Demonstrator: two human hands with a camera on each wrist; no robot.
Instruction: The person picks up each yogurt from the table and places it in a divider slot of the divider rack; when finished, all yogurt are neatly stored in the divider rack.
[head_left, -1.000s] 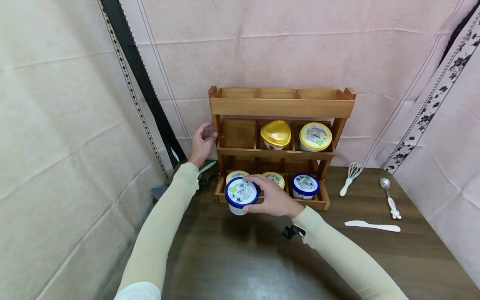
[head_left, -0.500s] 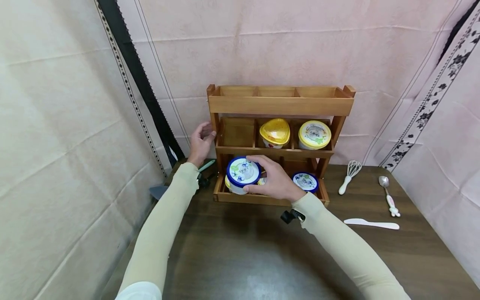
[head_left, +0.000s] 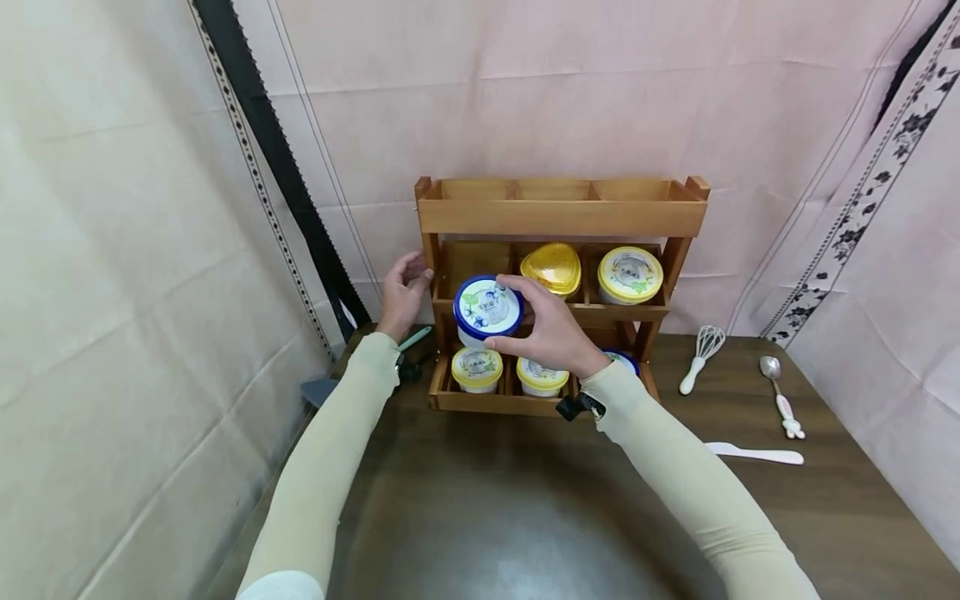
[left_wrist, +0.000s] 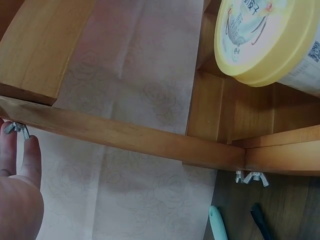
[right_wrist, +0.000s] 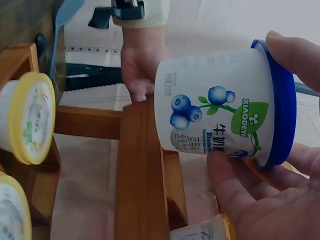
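Note:
My right hand (head_left: 551,327) grips a white yogurt cup (head_left: 487,308) with a blue lid, in front of the left compartment of the middle shelf. Blueberries are printed on the cup's side (right_wrist: 200,110) in the right wrist view, with the thumb on the lid's rim and fingers under the cup. My left hand (head_left: 405,292) touches the left side of the wooden rack (head_left: 562,218); its fingertips are beside a wing nut (left_wrist: 17,129) in the left wrist view. A yellow-domed cup (head_left: 552,268) and a yellow-lidded cup (head_left: 630,275) stand in the other middle compartments.
The bottom shelf holds two yellow-lidded cups (head_left: 477,369) and a blue-lidded cup (head_left: 624,362), partly hidden by my right arm. A whisk (head_left: 702,357), a spoon (head_left: 782,396) and a white knife (head_left: 757,454) lie on the right. A teal handle (head_left: 415,337) is near my left wrist.
My right hand has raised the blue-lidded yogurt cup from before the bottom shelf to the middle shelf's front, exposing the yellow-lidded cups below. My left hand has stayed at the rack's side.

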